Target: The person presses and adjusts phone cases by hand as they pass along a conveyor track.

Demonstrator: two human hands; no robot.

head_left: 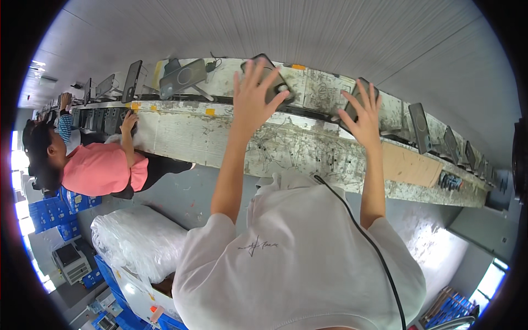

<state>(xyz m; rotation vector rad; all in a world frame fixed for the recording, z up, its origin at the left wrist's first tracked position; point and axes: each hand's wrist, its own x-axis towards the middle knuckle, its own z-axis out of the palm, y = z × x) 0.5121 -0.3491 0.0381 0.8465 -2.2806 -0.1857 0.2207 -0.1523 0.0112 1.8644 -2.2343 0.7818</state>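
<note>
Dark phone cases [418,127] stand propped in a row along the scuffed bench [297,148]. Left hand [252,98], fingers spread, rests on one case [270,82]; right hand [364,114], fingers apart, touches another [357,99], neither clamped.

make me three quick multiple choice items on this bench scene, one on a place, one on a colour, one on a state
1. Where does the left hand rest?
A. on a dark flat device at the far side of the bench
B. on the blue crates
C. on the plastic-wrapped bundle

2. What colour is the co-worker's top?
A. green
B. pink
C. black

3. How are the fingers of the right hand?
A. curled in a tight fist
B. tucked in a pocket
C. spread against a dark flat device

Answers:
1. A, the palm lies on the dark flat device up on the worn bench.
2. B, the top of the person at the left is pink.
3. C, the fingers fan out over the second dark device.
</note>
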